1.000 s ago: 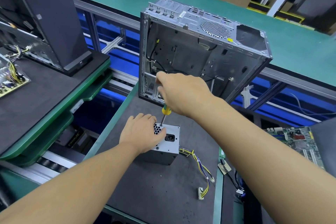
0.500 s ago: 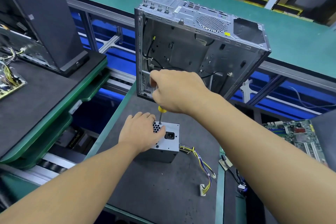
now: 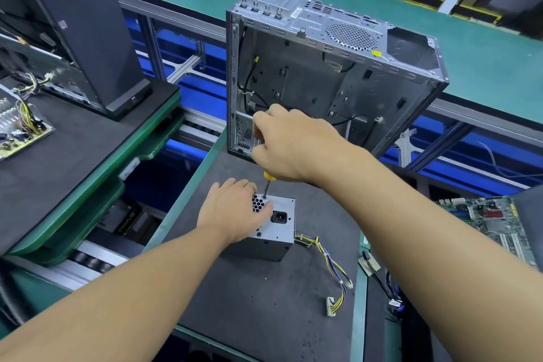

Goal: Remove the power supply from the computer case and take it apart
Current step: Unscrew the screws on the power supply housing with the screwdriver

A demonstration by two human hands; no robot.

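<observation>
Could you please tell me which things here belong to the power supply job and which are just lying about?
In the job: power supply, screwdriver, computer case, left hand, right hand.
Lying about: motherboard, black tower case, circuit board.

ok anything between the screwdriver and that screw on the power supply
Nothing visible. The screwdriver tip sits at the screw; the left hand holds the power supply beside it, not over it.
</observation>
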